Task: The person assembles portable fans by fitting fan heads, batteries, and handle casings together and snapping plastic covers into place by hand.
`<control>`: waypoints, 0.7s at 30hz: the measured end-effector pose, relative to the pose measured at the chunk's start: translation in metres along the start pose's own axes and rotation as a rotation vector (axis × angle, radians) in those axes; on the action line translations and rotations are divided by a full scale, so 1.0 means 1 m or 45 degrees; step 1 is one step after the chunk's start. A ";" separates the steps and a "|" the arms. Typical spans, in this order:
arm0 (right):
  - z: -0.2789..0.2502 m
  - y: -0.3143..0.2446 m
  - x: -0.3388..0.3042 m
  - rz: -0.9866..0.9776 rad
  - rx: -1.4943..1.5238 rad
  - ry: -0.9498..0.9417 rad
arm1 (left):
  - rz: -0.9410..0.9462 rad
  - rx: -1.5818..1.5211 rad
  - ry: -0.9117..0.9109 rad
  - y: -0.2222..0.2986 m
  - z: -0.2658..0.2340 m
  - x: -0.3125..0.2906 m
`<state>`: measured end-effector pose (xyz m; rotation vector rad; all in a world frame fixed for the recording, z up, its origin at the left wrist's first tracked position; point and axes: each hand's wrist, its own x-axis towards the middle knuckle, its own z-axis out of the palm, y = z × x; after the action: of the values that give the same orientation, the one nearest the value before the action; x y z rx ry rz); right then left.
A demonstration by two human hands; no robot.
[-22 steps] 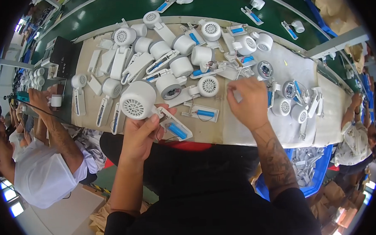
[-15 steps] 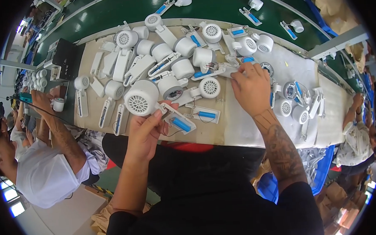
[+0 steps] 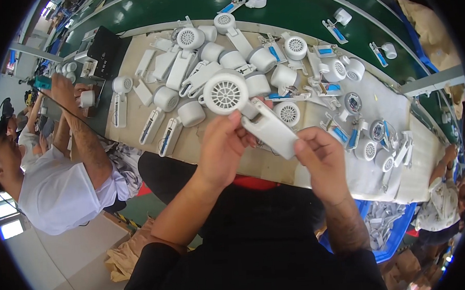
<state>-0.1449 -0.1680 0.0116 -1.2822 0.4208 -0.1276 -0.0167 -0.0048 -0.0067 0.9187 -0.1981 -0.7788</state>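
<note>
A white handheld fan (image 3: 225,95) with a round slotted grille is held above the front of the table. My left hand (image 3: 220,153) is closed round its neck, where the head meets the handle. At the handle's lower end, the thumb and fingers of my right hand (image 3: 324,164) pinch a smooth white handle cover (image 3: 273,132) that lies along the handle. No battery shows on this fan now. Close behind it lie more fan heads, one with its grille facing up (image 3: 286,114).
Fans and handle parts crowd the table, some with blue batteries (image 3: 340,135) and thin wires exposed. Beyond it runs a green conveyor belt (image 3: 299,15) carrying several fans. A blue bin (image 3: 387,249) of white parts stands below right. A co-worker (image 3: 63,188) sits at left.
My right hand has come back from the parts at the far right to the held fan's handle. A white cover now lies where its blue battery showed. The view has shifted.
</note>
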 end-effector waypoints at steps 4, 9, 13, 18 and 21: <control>0.011 0.014 0.006 -0.017 0.044 0.017 | 0.052 0.094 -0.011 0.002 0.004 -0.006; 0.013 0.023 0.008 -0.162 -0.201 0.154 | 0.139 0.122 0.107 -0.003 0.010 -0.008; 0.012 0.004 0.004 -0.336 -0.915 0.326 | 0.109 0.098 0.127 0.008 0.005 -0.013; 0.023 0.022 0.021 -0.516 -0.371 -0.054 | 0.119 0.023 0.043 0.007 -0.011 -0.017; 0.042 0.032 0.022 -0.469 -0.396 -0.010 | 0.127 0.205 0.115 0.002 -0.035 -0.016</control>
<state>-0.1135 -0.1283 -0.0143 -1.6589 0.1971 -0.3786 -0.0109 0.0294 -0.0243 1.0859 -0.2283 -0.6345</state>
